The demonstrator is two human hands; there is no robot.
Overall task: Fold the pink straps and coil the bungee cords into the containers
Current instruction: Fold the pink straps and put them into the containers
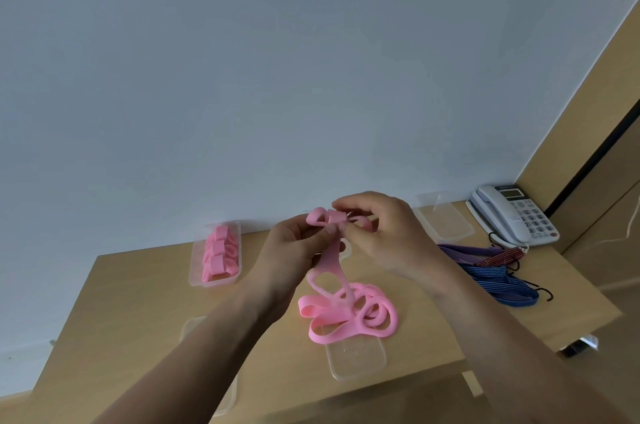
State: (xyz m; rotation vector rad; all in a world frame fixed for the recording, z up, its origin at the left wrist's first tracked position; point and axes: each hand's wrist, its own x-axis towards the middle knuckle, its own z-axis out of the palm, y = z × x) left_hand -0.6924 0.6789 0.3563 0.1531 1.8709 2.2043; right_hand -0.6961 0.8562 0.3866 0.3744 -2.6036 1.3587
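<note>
Both hands are raised above the wooden table [145, 292] and pinch one pink strap [330, 262]. My left hand [294, 243] holds its folded loop end; my right hand [384, 233] grips the same fold from the right. The strap's tail hangs down into a loose pile of pink straps [349, 314]. A clear container [215, 281] at the back left holds several folded pink straps [220, 254]. Blue, purple and red bungee cords [495, 271] with black hooks lie at the right.
An open clear container [360, 361] lies partly under the pink pile. Another clear container [445, 221] stands at the back right, and one [194, 326] is partly hidden under my left forearm. A grey desk phone [516, 215] sits in the far right corner. A white wall stands behind.
</note>
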